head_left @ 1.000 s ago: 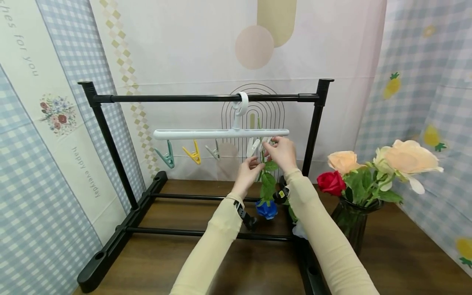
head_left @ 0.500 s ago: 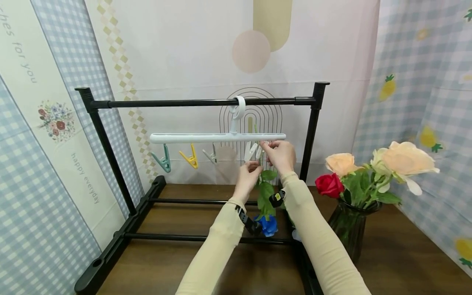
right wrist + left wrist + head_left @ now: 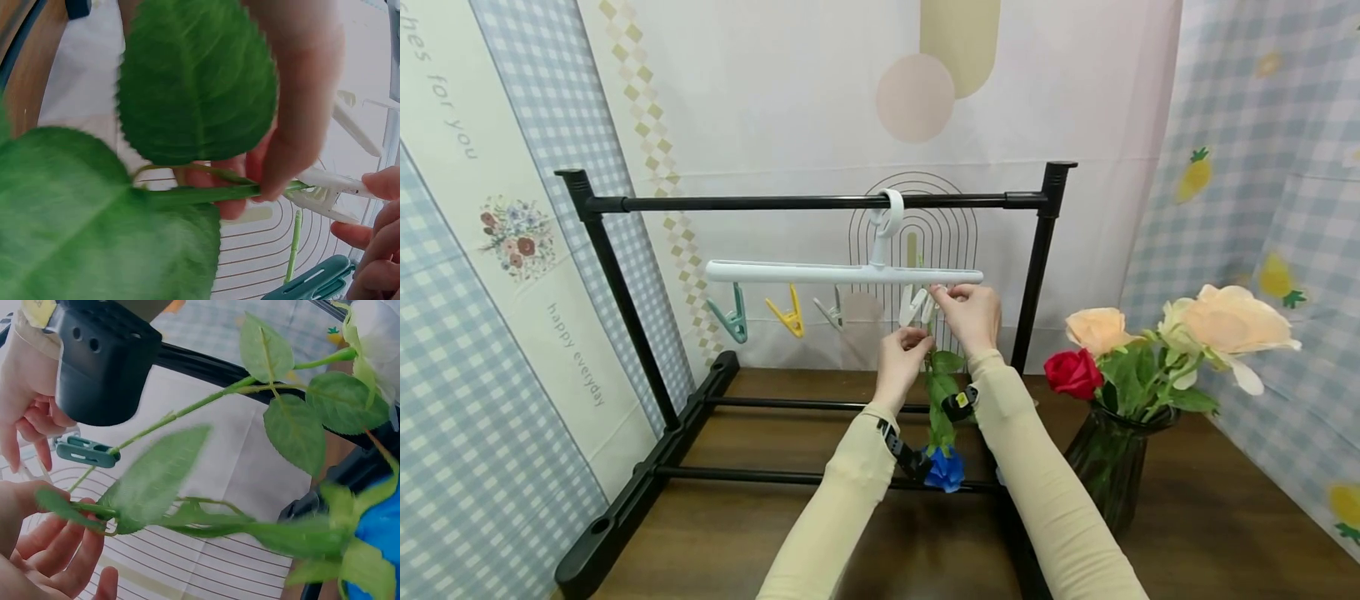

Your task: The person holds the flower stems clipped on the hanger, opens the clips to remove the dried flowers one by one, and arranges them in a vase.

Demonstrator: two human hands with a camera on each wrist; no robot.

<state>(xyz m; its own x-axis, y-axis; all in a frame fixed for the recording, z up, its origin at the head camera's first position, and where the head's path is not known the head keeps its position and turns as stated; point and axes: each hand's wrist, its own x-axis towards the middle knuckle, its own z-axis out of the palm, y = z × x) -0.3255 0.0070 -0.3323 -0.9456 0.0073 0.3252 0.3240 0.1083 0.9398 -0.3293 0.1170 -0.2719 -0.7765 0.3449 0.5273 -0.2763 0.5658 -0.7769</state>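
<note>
In the head view my left hand (image 3: 901, 367) pinches the stem of a blue rose (image 3: 944, 468), which hangs bloom down. Thumb and fingers meet on the green stem (image 3: 231, 192) in the right wrist view. My right hand (image 3: 972, 317) pinches the handles of a white clip (image 3: 331, 190) under the right part of a white hanger (image 3: 790, 272). The stem's end lies at the clip's jaws; whether they grip it I cannot tell. Beside it, a teal clip (image 3: 87, 453) holds the stem of a white rose (image 3: 378, 344). Another white clip (image 3: 912, 306) hangs just left.
The hanger hooks over the black rack's top bar (image 3: 737, 203). Farther left hang teal (image 3: 732, 315), yellow (image 3: 788, 314) and pale (image 3: 832, 310) clips. A dark glass vase (image 3: 1108, 467) with red and peach roses stands at the right on the wooden table (image 3: 760, 533).
The blue rose has dropped lower beneath the hanger. My right fingers have shifted slightly left at the white clip, and my left hand has moved slightly down with the stem.
</note>
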